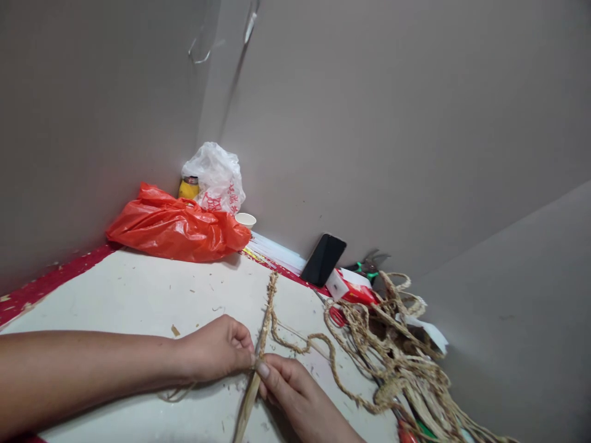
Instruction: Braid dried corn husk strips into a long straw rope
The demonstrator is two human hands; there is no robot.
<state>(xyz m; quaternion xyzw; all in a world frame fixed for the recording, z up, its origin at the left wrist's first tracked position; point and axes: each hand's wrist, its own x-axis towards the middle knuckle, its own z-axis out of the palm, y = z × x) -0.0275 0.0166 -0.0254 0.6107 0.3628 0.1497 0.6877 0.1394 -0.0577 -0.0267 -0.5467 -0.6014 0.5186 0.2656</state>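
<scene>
My left hand (217,348) and my right hand (295,394) meet low in the middle of the view, both pinched on a strand of twisted straw rope (266,317) that runs away from me across the white tabletop (138,295). Flat straw strips (247,403) trail from the pinch toward me. From the far part of the strand, a plaited cord (318,351) curls right into a loose heap of straw rope (397,344).
At the far corner lie a red plastic bag (175,229), a white plastic bag (216,177), a yellow jar (189,188) and a small white cup (245,219). A black phone (324,259) leans on the grey wall; green-handled shears (367,267) lie beside it.
</scene>
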